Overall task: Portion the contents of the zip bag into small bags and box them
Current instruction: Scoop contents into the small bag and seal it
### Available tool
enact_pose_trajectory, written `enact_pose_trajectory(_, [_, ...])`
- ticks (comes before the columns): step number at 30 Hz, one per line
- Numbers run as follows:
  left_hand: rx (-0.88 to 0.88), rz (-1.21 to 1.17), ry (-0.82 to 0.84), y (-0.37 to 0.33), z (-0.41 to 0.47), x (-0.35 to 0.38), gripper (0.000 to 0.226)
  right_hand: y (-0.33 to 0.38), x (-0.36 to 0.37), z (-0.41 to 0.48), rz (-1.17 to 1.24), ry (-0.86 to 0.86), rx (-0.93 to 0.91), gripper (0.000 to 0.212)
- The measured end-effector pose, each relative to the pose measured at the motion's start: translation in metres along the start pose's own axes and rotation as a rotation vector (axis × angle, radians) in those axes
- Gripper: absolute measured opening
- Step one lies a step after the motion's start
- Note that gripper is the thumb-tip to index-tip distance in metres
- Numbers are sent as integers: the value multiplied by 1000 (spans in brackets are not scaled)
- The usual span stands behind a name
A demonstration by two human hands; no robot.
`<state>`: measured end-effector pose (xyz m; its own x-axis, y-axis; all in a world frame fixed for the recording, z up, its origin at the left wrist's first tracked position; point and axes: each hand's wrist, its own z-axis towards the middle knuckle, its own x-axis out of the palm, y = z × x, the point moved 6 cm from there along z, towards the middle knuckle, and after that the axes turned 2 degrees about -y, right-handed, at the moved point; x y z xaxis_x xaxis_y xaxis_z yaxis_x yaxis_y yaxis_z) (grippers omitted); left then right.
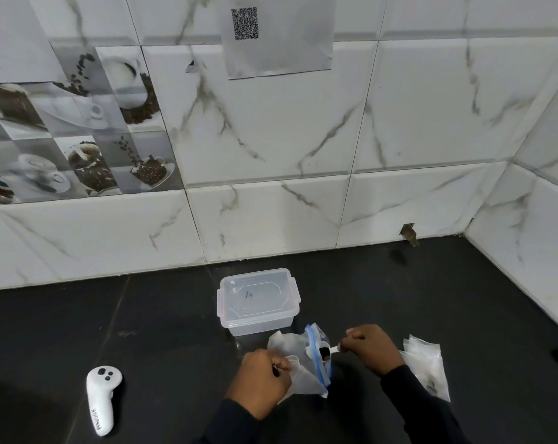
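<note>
A zip bag [319, 363] with a blue seal stands open between my hands on the dark counter. My left hand [263, 381] grips a small translucent bag [300, 379] pressed against the zip bag's left side. My right hand [368, 349] pinches a small white spoon [330, 349] whose bowl, holding something dark, sits at the zip bag's mouth. A clear plastic box [258, 301] with its lid on stands just behind the bags.
A pile of small clear bags [426, 368] lies to the right of my right forearm. A white hand controller [102, 398] rests at the front left. The tiled wall runs behind the box and along the right side.
</note>
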<state>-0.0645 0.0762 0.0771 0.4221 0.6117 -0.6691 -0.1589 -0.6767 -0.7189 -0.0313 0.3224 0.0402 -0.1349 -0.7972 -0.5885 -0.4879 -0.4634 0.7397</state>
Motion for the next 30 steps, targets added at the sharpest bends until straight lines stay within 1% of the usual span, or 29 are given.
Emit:
enact_pose_trajectory(3, [20, 29, 5, 1, 4, 4, 23, -1, -12, -11, 15, -99, 10, 34])
enact_pose_trajectory(6, [46, 89, 2, -2, 8, 7, 25, 9, -27, -27, 68, -177, -59, 36])
enact_pose_trajectory(8, [24, 115, 0, -3, 11, 11, 22, 19, -36, -39, 170, -219, -71, 28])
enact_pose_trajectory(11, [-6, 155, -4, -7, 17, 17, 19, 40, -37, -58, 361, -177, -73, 18])
enact_pose_trajectory(16, [-26, 111, -17, -21, 23, 21, 22, 65, -14, -88, 540, -44, -60, 15])
enact_pose_trajectory(18, [-40, 78, -34, -24, 25, 22, 25, 66, -1, -95, 585, -54, -45, 16])
enact_pose_trajectory(20, [-58, 59, -53, -26, 27, 22, 22, 58, 10, -99, 608, -85, -13, 18])
enact_pose_trajectory(22, [-62, 52, -75, -26, 28, 21, 18, 50, 17, -102, 590, -105, 26, 16])
enact_pose_trajectory(25, [-86, 30, -72, -25, 27, 22, 17, 44, 23, -104, 454, -118, 17, 10])
enact_pose_trajectory(27, [-97, 15, -67, -26, 26, 24, 20, 46, 23, -106, 318, -161, -63, 6])
enact_pose_trajectory(30, [-108, -18, -72, -29, 23, 24, 20, 50, 25, -109, 80, -272, -284, 11])
